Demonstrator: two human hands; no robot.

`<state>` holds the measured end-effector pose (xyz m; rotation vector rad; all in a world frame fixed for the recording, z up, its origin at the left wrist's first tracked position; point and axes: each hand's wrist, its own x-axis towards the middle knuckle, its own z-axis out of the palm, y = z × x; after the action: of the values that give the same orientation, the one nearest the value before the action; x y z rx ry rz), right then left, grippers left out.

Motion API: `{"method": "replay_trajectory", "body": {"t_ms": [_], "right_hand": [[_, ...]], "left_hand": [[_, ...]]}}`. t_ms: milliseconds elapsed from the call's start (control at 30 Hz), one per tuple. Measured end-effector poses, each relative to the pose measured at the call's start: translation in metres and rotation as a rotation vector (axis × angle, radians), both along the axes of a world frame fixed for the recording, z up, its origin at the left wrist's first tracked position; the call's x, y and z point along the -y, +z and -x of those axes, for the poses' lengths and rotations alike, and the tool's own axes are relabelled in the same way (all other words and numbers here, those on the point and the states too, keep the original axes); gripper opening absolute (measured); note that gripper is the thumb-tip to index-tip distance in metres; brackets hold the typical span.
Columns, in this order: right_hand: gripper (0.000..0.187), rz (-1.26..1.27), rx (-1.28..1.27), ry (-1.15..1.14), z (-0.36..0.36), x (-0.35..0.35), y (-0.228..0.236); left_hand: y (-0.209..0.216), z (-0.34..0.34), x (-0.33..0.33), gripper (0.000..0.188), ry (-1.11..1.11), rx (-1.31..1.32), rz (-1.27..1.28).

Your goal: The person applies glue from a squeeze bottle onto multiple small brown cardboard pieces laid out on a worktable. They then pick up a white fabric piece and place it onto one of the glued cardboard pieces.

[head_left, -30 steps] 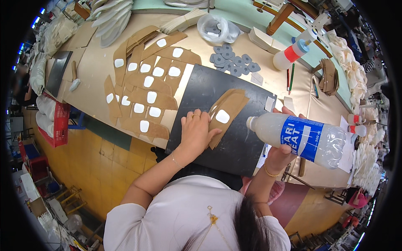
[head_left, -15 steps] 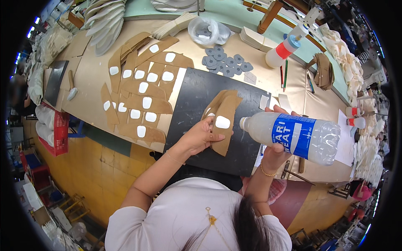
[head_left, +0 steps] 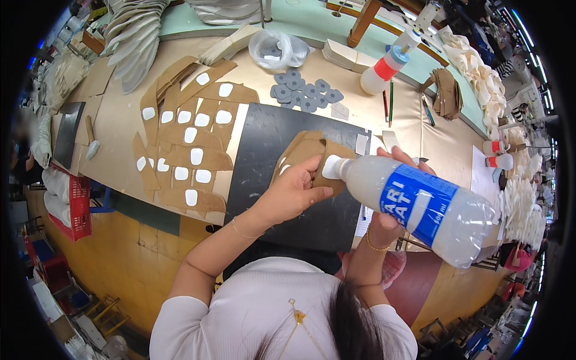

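My left hand [head_left: 291,195] pinches a brown, leather-like cut piece [head_left: 342,151] over the black mat [head_left: 264,156]. On that piece is a white rounded patch [head_left: 330,168]. My right hand [head_left: 389,221] grips a clear plastic bottle [head_left: 420,201] with a blue label and whitish contents. The bottle lies tilted, its neck toward the left, and the mouth meets or nearly meets the white patch. Whether anything comes out cannot be seen. Another brown piece [head_left: 294,150] lies behind my left fingers.
Several brown pieces with white patches [head_left: 196,156] overlap on the left of the table. Grey tabs [head_left: 309,93], a plastic bag [head_left: 279,51], a red-banded bottle [head_left: 384,72] and pencils [head_left: 391,103] stand or lie beyond the mat. A hammer [head_left: 92,141] rests far left.
My right hand has brought the bottle left and tilted it further, so its mouth is now at the white patch. The held piece has turned slightly, and the whole view has shifted.
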<state>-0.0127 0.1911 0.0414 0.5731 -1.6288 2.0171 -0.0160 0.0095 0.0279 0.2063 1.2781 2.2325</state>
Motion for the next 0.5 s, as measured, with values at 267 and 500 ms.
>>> {"method": "replay_trajectory", "body": {"t_ms": [267,500], "right_hand": [[0.103,-0.043,-0.005,0.093,-0.001,0.012,-0.004],[0.097,-0.026,-0.038,0.133,0.01,0.015,0.005]], "left_hand": [[0.011,-0.011,0.006,0.051,0.001,0.042,0.071],[0.018,-0.012,0.012,0.055,0.027,0.031,0.139]]}}
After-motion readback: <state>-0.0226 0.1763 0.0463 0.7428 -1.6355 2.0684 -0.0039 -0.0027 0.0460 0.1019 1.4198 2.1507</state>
